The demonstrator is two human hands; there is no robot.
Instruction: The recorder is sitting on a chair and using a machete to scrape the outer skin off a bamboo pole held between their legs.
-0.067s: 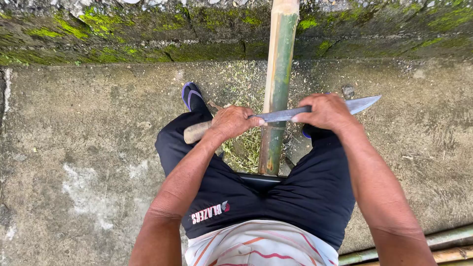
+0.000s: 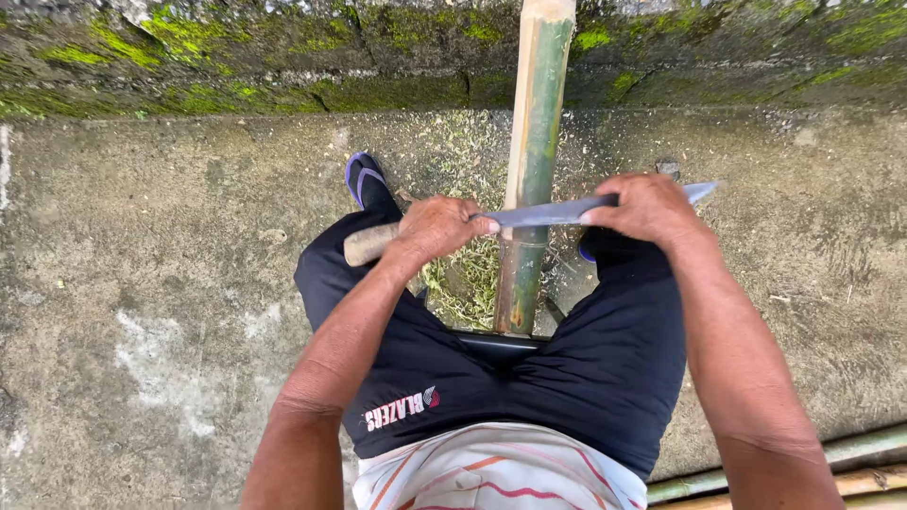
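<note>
A long green bamboo pole [image 2: 534, 142] runs from between my knees up to the mossy wall. Across it lies a long metal knife blade [image 2: 553, 213], held level. My left hand [image 2: 435, 229] grips the knife's pale wooden handle [image 2: 364, 245]. Near the blade's tip, my right hand [image 2: 647, 208] is closed over the back of the blade. Green shavings [image 2: 465, 279] lie on the ground beside the pole. I sit with dark shorts on, one foot in a dark sandal [image 2: 364, 179].
A moss-covered stone wall [image 2: 236, 57] runs along the top. The ground is rough grey concrete [image 2: 151, 283]. More bamboo poles [image 2: 850, 463] lie at the lower right corner.
</note>
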